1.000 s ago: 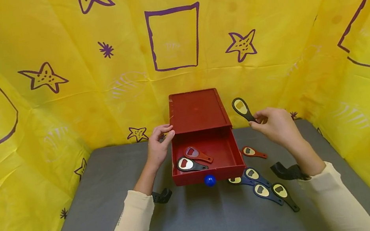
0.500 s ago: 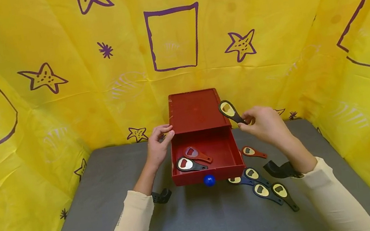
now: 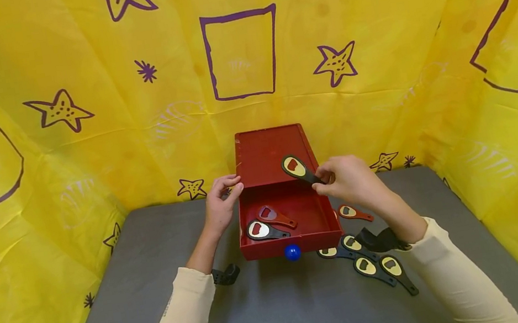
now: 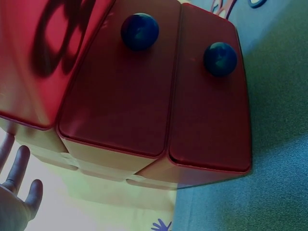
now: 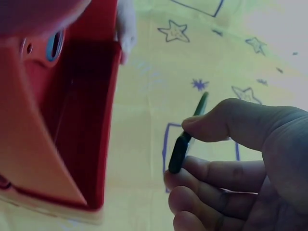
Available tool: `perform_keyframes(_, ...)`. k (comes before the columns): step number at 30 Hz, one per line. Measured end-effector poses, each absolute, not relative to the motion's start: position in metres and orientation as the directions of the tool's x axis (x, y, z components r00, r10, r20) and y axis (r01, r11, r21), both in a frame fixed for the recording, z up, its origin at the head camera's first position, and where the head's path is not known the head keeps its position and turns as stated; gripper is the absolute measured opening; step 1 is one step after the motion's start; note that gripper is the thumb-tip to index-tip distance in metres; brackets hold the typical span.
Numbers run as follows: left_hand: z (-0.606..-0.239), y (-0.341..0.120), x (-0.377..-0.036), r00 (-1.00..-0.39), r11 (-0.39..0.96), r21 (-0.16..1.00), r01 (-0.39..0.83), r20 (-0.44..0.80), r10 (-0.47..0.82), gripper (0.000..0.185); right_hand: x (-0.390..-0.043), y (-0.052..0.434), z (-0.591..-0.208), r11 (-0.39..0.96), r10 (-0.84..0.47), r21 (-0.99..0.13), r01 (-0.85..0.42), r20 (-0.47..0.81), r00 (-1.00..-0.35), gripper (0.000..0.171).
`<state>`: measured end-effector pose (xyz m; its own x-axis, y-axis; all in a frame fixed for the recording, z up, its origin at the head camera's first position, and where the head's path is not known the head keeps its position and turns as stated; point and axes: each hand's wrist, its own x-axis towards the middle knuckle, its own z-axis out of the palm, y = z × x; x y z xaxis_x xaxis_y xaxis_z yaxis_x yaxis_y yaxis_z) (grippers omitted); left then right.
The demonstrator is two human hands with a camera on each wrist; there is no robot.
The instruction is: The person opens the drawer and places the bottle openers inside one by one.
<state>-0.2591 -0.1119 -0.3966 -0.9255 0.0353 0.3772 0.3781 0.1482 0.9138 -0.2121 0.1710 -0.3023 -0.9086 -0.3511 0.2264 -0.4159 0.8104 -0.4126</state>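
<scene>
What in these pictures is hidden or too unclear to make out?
- Head view: part of the bottle openers on the table lies behind the right hand's wrist camera.
- Right wrist view: the held opener shows edge-on; its face is hidden.
- Left wrist view: the left hand is cut off at the corner.

yellow cloth backdrop (image 3: 87, 153) printed with purple stars and rectangles, behind and beside a grey surface (image 3: 281, 309). on the surface, right of centre: one red bottle opener (image 3: 354, 213) and, nearer the viewer, four dark bottle openers (image 3: 367, 262) lying close together. a small black bracket (image 3: 227, 274) lies left of centre.
</scene>
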Motion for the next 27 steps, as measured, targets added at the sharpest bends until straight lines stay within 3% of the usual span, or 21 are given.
perform_keyframes(13,-0.397,-0.111,-0.258,-0.916,0.142,0.905,0.400,0.400,0.031,0.026,-0.215,0.140,-0.323,0.820,-0.458,-0.327,-0.470,0.119,-0.881,0.012)
perform_keyframes(21,-0.399,-0.112,-0.260,-0.922,0.138,0.912,0.387,0.386,0.031,0.026,-0.218,0.125,-0.336,0.883,-0.420,-0.185,-0.431,0.098,-0.902,0.036)
perform_keyframes(27,-0.399,-0.112,-0.261,-0.915,0.138,0.905,0.402,0.403,0.027,0.026,-0.220,0.121,-0.343,0.903,-0.401,-0.129,-0.410,0.090,-0.912,0.035)
